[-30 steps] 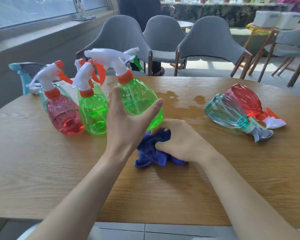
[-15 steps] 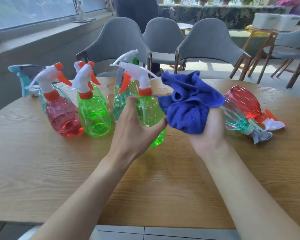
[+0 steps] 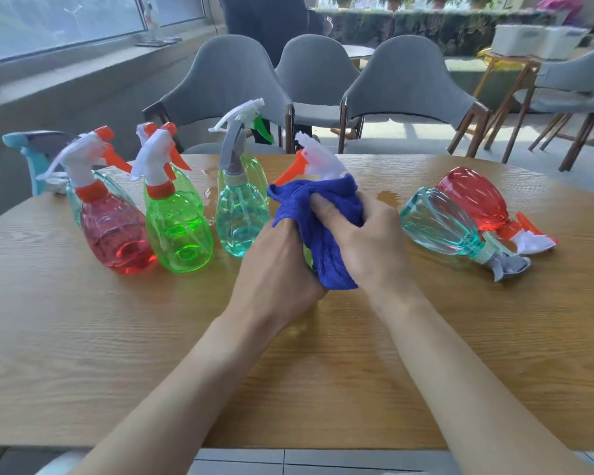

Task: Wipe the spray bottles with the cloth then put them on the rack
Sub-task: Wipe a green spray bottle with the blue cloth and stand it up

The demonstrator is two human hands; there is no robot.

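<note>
Blue cloth (image 3: 318,234) wraps the spray bottle (image 3: 319,161) over the middle of the wooden table (image 3: 83,337). The right hand (image 3: 367,241) clutches the cloth around it and the left hand (image 3: 278,269) grips its lower body. A green bottle (image 3: 179,231) stands to the left; a teal bottle (image 3: 439,224) lies to the right.

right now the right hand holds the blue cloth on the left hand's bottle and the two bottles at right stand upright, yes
No, the teal bottle and red bottle lie on their sides in the head view. The right hand holds the blue cloth on the held bottle in the left hand.

Bare forearms (image 3: 192,389), left hand (image 3: 275,269), right hand (image 3: 374,245)
</note>
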